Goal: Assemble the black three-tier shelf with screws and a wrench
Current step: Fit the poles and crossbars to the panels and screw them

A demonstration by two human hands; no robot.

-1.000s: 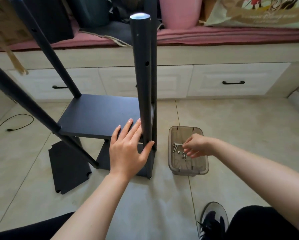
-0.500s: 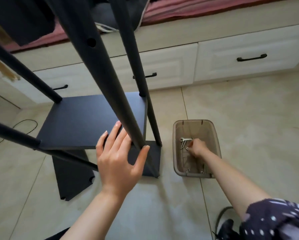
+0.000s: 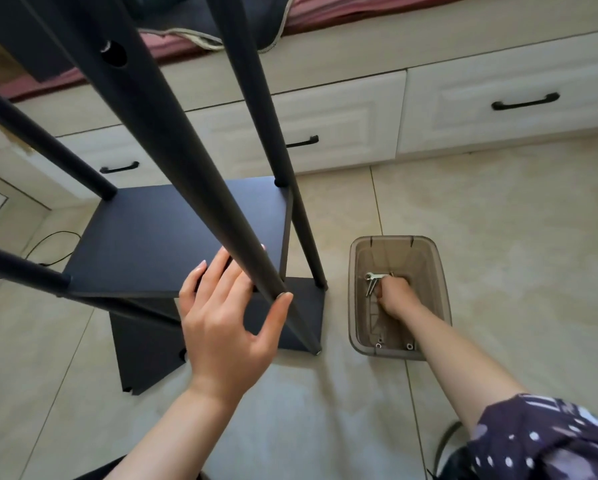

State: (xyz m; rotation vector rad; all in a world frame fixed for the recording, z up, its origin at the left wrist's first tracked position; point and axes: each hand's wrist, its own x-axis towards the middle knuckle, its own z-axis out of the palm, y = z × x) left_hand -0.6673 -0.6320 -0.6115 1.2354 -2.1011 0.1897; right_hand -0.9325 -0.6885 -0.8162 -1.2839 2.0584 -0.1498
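The black shelf stood half built on the tiled floor, one board fixed between four black poles and a lower board close to the floor beneath it. The left hand made its grip on the near pole, where that pole met the board's near edge. The fingers lay straight along the far side of the pole and over the board, the thumb spread out on the near side, so the pole sat in the fork of a loosely spread hand, not in a closed fist. This looked like a steadying hold, meant to keep the frame from tipping or twisting while the other hand was away.

To the right of that grip, just beyond the shelf's corner, a clear brown plastic bin sat on the floor. The right hand reached down into it with fingers curled, touching or picking at the silver wrench; whether it actually had hold of the wrench or a screw cannot be told. A few loose screws lay at the bin's near end.

Below the left grip, a spare black board lay flat on the floor, probably waiting for its turn. Beyond the shelf ran white drawers with black handles.
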